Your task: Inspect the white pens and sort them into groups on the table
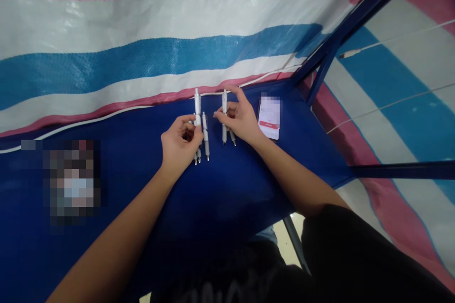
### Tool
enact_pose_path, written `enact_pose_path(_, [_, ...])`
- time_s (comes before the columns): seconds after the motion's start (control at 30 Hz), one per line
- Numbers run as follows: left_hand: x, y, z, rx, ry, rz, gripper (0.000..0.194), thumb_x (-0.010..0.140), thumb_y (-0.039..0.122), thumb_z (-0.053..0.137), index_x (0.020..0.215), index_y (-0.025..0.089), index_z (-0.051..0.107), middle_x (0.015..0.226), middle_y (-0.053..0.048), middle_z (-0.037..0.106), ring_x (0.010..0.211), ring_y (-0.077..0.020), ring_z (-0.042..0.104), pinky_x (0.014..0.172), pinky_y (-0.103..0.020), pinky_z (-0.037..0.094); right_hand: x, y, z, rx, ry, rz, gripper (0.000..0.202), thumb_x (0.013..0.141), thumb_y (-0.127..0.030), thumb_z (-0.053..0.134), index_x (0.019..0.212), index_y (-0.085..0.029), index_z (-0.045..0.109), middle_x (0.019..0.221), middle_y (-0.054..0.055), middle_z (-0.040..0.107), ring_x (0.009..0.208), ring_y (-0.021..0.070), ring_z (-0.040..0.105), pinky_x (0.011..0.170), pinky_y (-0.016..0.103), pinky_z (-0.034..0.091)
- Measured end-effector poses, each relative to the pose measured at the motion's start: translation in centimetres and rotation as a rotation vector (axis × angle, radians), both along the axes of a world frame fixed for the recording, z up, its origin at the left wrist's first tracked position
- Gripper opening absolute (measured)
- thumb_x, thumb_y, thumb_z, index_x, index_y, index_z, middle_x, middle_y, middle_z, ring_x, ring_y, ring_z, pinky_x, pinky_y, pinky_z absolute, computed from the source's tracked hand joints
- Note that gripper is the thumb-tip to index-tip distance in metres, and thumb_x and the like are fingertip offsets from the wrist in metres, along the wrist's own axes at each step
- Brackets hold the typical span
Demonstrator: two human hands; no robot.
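Note:
Several white-and-grey pens lie on the blue table (227,180) in two small groups. My left hand (183,141) has its fingers closed on a white pen (197,102) in the left group. Another pen (205,135) lies just right of those fingertips, and more pen tips show below them. My right hand (241,116) is closed round a pen (224,128) in the right group, its index finger stretched to the top end. A further pen tip (232,139) pokes out beneath this hand.
A phone (269,118) with a lit screen lies right of my right hand. A pixelated object (73,180) is at the left. A white cable (81,122) runs along the back edge, before a striped sheet (159,57). Dark blue frame bars (322,73) stand at the right.

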State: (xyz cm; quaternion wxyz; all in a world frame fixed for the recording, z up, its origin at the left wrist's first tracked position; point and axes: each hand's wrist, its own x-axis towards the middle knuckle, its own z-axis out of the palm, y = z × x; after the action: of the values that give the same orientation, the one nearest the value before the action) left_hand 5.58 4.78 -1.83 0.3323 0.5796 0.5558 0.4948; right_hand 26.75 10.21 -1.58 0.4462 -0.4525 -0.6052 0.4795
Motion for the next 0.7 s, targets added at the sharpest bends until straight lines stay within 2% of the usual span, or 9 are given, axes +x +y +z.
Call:
enact_pose_path(0.1, [0.0, 0.0, -0.5, 0.042, -0.085, -0.015, 0.036, 0.095, 0.028, 0.076, 0.13, 0.021, 0.073, 0.073, 0.003, 0.074, 0.061, -0.0149, 0.068, 0.062, -0.03, 0.057, 0.0, 0.1, -0.1, 0.001, 0.024, -0.006, 0.099, 0.087, -0.058, 0.093, 0.166, -0.031, 0.041, 0.095, -0.001, 0.071, 0.063, 0.0162, 0.058, 0.053, 0.032, 0.057])
enact_pose_path(0.23, [0.0, 0.0, -0.9, 0.096, -0.171, -0.028, 0.068, 0.092, 0.023, 0.081, 0.157, 0.024, 0.06, 0.076, 0.004, 0.075, 0.058, -0.0135, 0.066, 0.056, -0.026, 0.054, 0.0, 0.2, -0.1, 0.005, 0.044, 0.0, 0.083, 0.088, -0.054, 0.091, 0.155, -0.029, 0.05, 0.088, -0.001, 0.071, 0.062, 0.0169, 0.059, 0.051, 0.032, 0.054])
enact_pose_path(0.3, [0.0, 0.1, -1.1, 0.114, -0.196, -0.043, 0.076, 0.093, 0.022, 0.082, 0.164, 0.025, 0.055, 0.08, 0.003, 0.077, 0.059, -0.0131, 0.066, 0.055, -0.026, 0.054, 0.0, 0.1, 0.1, -0.017, 0.052, 0.018, 0.076, 0.089, -0.052, 0.089, 0.15, -0.027, 0.051, 0.088, 0.0, 0.072, 0.062, 0.0174, 0.061, 0.05, 0.032, 0.053])
enact_pose_path(0.43, [-0.1, 0.5, -1.5, 0.16, -0.242, -0.042, 0.076, 0.093, 0.022, 0.084, 0.163, 0.027, 0.056, 0.081, 0.004, 0.074, 0.065, -0.0145, 0.071, 0.058, -0.025, 0.057, 0.1, -0.1, 0.9, -0.046, 0.049, 0.016, 0.074, 0.09, -0.046, 0.087, 0.151, -0.028, 0.05, 0.097, 0.002, 0.077, 0.06, 0.0155, 0.059, 0.048, 0.031, 0.051])
enact_pose_path(0.53, [-0.3, 0.8, -1.9, 0.175, -0.274, -0.045, 0.076, 0.092, 0.021, 0.087, 0.162, 0.028, 0.057, 0.082, 0.005, 0.071, 0.064, -0.0135, 0.071, 0.057, -0.024, 0.057, 0.1, -0.4, 1.4, -0.062, 0.029, 0.033, 0.071, 0.091, -0.045, 0.085, 0.15, -0.027, 0.051, 0.095, 0.001, 0.076, 0.059, 0.0146, 0.058, 0.049, 0.031, 0.05])
enact_pose_path(0.7, [-0.4, 1.0, -2.1, 0.18, -0.306, -0.064, 0.076, 0.092, 0.022, 0.089, 0.161, 0.029, 0.057, 0.082, 0.006, 0.069, 0.056, -0.0113, 0.068, 0.053, -0.023, 0.056, -0.1, -0.5, 1.6, -0.063, 0.063, 0.022, 0.086, 0.087, -0.047, 0.092, 0.157, -0.029, 0.047, 0.092, -0.001, 0.073, 0.063, 0.0159, 0.06, 0.051, 0.031, 0.053])
